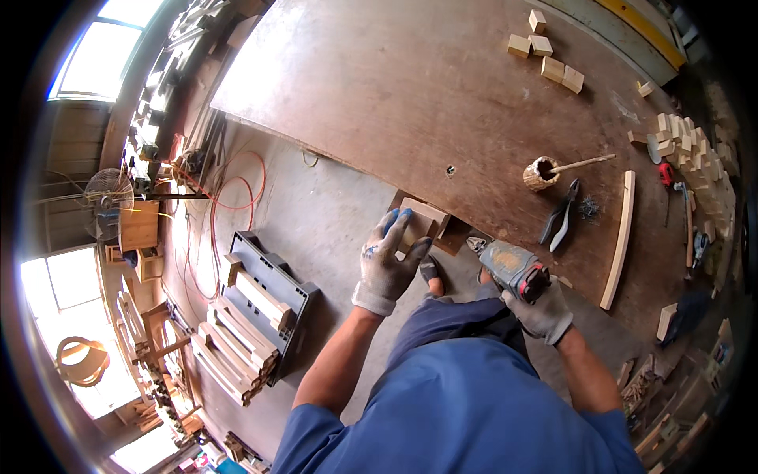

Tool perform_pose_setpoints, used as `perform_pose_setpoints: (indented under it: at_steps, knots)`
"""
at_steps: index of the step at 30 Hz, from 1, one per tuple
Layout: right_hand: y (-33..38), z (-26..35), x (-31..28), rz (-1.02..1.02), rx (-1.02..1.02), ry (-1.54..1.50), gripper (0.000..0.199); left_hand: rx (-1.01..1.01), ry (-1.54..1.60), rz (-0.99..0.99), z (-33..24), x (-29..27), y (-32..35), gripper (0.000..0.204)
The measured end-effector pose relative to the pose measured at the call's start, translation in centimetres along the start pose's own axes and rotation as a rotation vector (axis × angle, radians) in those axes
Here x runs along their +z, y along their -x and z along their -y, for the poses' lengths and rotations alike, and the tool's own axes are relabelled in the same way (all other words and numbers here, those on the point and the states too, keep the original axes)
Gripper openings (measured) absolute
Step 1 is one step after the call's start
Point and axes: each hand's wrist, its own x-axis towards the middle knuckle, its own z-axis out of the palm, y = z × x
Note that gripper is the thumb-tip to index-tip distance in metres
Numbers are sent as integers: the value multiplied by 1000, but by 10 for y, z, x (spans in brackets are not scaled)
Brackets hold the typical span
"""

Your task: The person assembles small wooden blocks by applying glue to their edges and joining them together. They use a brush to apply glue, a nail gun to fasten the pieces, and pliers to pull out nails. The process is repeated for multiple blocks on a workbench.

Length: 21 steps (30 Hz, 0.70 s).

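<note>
— How is the scene lit?
— Daylight is admitted through windows far left of the gloved hands; they are blown out to white glare. A pale sheen is thrown across the workbench above the grip.
— And sharpness?
— Things near the grip are rendered clearly. Straight edges are bent toward the rim, where detail is smeared and swallowed by black vignetting.

Pliers, perhaps nails, a curved slat and small blocks lie apart.

left hand gripping, right hand clenched
</note>
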Motion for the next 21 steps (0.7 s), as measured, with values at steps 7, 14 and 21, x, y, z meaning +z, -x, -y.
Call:
perform_pose_setpoints:
  at_steps: [7, 14, 21]
  knots:
    - [-14, 1, -9, 136, -106, 109, 33, 4, -41, -30, 1, 6, 5, 60]
    - [-18, 4, -13, 181, -77, 84, 39, -44, -59, -30, -6, 6, 5, 61]
    - [-20, 0, -10, 173, -59, 51, 37, -44, -65, -32, -3, 7, 5, 60]
